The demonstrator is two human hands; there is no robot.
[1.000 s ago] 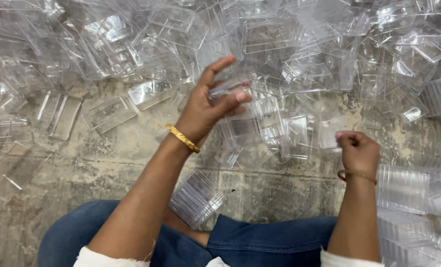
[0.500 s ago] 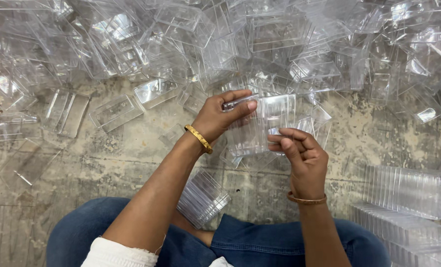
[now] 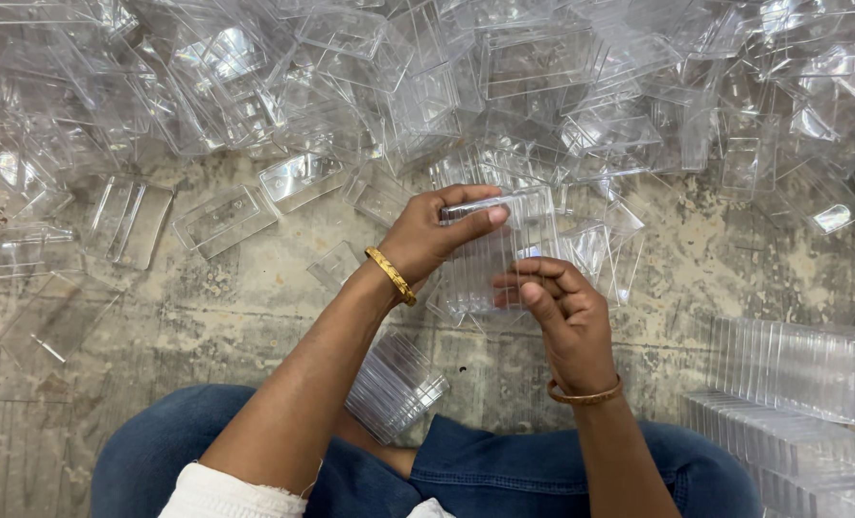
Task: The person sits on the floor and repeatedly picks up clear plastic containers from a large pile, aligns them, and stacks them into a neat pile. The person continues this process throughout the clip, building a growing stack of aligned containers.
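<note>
Head view, and I start at the far left, where loose clear plastic trays (image 3: 130,219) lie flat on the worn concrete floor (image 3: 207,317), just below the big heap of clear containers (image 3: 370,86) that fills the top of my picture. Moving inward, a short nested stack of trays (image 3: 394,386) rests against my knee in blue jeans (image 3: 159,451). My left hand (image 3: 425,238), with a gold bangle (image 3: 390,275) at the wrist, has its fingers clamped on the upper edge of a clear ribbed tray (image 3: 490,254), thumb on top. That tray sits upright between my two hands, above the floor and just in front of the heap. My right hand (image 3: 562,312) pinches its lower edge, fingers curled together around it; a copper bangle (image 3: 585,393) circles that wrist. At the far right, long rows of nested trays (image 3: 792,384) lie on their sides.
</note>
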